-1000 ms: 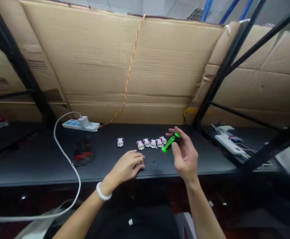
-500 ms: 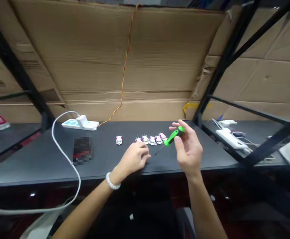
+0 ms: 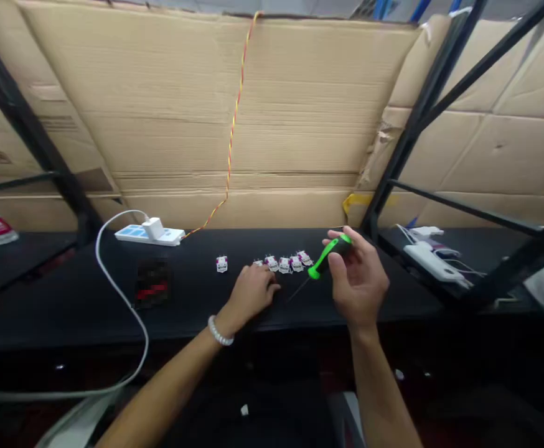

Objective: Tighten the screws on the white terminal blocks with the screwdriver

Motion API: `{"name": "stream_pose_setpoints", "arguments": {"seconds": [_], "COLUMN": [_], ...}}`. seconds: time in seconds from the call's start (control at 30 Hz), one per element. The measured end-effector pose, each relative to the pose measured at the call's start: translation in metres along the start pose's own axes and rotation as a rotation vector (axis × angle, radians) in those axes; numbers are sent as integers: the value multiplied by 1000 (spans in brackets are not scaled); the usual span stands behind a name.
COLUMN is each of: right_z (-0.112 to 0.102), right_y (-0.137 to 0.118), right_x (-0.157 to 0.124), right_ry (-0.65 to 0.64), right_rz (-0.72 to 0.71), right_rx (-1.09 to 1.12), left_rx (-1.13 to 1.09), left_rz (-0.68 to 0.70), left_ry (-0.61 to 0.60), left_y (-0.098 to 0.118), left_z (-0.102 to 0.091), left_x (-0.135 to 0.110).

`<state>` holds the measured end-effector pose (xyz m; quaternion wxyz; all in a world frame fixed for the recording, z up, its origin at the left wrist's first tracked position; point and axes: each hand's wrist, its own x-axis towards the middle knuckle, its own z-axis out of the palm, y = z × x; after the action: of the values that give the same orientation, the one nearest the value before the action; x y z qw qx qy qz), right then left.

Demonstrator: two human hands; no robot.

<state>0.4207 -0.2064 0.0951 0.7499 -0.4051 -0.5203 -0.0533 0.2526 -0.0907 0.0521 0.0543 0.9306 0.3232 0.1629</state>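
Note:
In my right hand (image 3: pixel 361 281) is a green-and-black screwdriver (image 3: pixel 324 260), gripped by the handle, its thin shaft pointing down and left toward the table. My left hand (image 3: pixel 254 289), with a white coiled band on the wrist, rests low over the black table with its fingers curled down. Whatever lies under those fingertips is hidden. Just beyond them runs a row of several small white-and-purple parts (image 3: pixel 284 265), the leftmost partly covered by the hand. One similar part (image 3: pixel 221 264) sits apart to the left.
A white power strip (image 3: pixel 132 234) with a plugged-in adapter stands at the back left, its white cable (image 3: pixel 117 289) looping over the front edge. A blurred dark object (image 3: pixel 153 283) lies beside it. Cardboard (image 3: pixel 300 124) backs the table (image 3: pixel 80 317); black metal frames (image 3: pixel 403 149) flank it.
My left hand has shifted slightly forward toward the row of parts. My right hand has moved a little right and down with the screwdriver. The picture's exposure has changed.

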Motion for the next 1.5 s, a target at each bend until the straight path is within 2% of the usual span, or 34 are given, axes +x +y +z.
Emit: {"name": "stream_pose_setpoints", "arguments": {"seconds": [0.1, 0.23, 0.33, 0.43, 0.67, 0.9, 1.5], "right_z": [2, 6, 14, 25, 40, 42, 41], "right_y": [4, 12, 18, 22, 30, 32, 19], "right_x": [2, -1, -9, -19, -37, -40, -40], "right_ry": [-4, -91, -114, -140, -198, -224, -247], "right_rz": [7, 105, 127, 129, 79, 62, -130], "right_rx": [57, 100, 86, 67, -15, -26, -91], "left_rx": [-115, -319, -360, -370, -392, -406, -443], "left_rz": [48, 209, 257, 284, 325, 329, 312], "left_ry": [28, -69, -134, -140, -99, -111, -114], "left_y": [-19, -52, -65, -66, -63, -65, -64], "left_z": [-12, -22, -19, -12, -6, -4, -7], "left_x": [-10, -33, -49, -55, -51, -52, -51]}}
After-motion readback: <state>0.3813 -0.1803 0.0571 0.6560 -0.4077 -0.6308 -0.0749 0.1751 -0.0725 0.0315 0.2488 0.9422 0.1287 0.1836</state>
